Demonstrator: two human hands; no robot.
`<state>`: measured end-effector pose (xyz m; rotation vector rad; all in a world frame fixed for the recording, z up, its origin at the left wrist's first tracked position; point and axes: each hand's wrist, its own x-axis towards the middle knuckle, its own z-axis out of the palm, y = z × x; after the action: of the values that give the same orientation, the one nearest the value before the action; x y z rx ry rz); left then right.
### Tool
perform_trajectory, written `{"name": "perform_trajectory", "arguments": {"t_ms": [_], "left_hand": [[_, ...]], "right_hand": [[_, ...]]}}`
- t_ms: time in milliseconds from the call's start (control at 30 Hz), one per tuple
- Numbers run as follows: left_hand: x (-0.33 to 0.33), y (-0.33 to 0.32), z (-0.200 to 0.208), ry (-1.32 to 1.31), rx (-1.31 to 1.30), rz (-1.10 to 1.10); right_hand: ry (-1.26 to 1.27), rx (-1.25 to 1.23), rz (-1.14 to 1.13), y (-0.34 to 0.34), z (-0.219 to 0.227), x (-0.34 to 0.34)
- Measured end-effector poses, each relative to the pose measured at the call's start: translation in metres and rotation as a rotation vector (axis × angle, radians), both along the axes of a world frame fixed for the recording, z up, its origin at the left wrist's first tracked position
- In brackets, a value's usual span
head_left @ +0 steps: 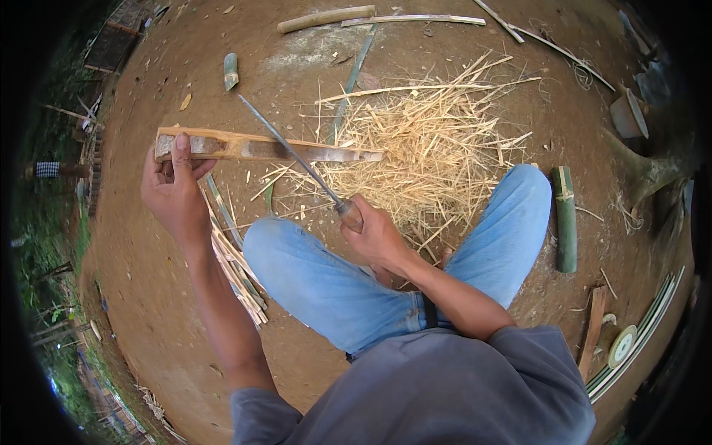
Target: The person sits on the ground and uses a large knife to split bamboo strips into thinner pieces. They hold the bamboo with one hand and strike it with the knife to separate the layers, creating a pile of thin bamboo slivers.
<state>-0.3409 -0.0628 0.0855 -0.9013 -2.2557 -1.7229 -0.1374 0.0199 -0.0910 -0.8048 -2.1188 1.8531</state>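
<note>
My left hand grips one end of a split bamboo piece, thumb on top and fingers beneath. The piece lies level across the view, with pale cut edges, a greyish hollow inside and a node part way along. My right hand is closed round the wooden handle of a long, narrow knife. Its dark blade slants up and to the left, crossing in front of the bamboo's middle; whether it touches the bamboo I cannot tell. Behind the piece's far end lies a heap of pale bamboo shavings.
My bent, jeans-clad legs frame the shavings. A green bamboo section lies right of my knee, a short one at far left. Bamboo strips lie beside my left leg. At lower right are a spool and long strips.
</note>
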Motion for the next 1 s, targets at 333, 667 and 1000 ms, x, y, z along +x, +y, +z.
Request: {"name": "perform_trajectory", "arguments": {"t_ms": [333, 667, 1000], "left_hand": [[-0.031, 0.032, -0.037, 0.024, 0.029, 0.120], [-0.038, 0.085, -0.045, 0.037, 0.031, 0.134], [-0.003, 0.129, 0.189, -0.049, -0.029, 0.124]], "right_hand": [[-0.080, 0.092, 0.063, 0.063, -0.060, -0.030], [-0.267, 0.102, -0.076, 0.150, -0.148, -0.030], [-0.510, 0.101, -0.105, 0.222, 0.006, 0.052]]}}
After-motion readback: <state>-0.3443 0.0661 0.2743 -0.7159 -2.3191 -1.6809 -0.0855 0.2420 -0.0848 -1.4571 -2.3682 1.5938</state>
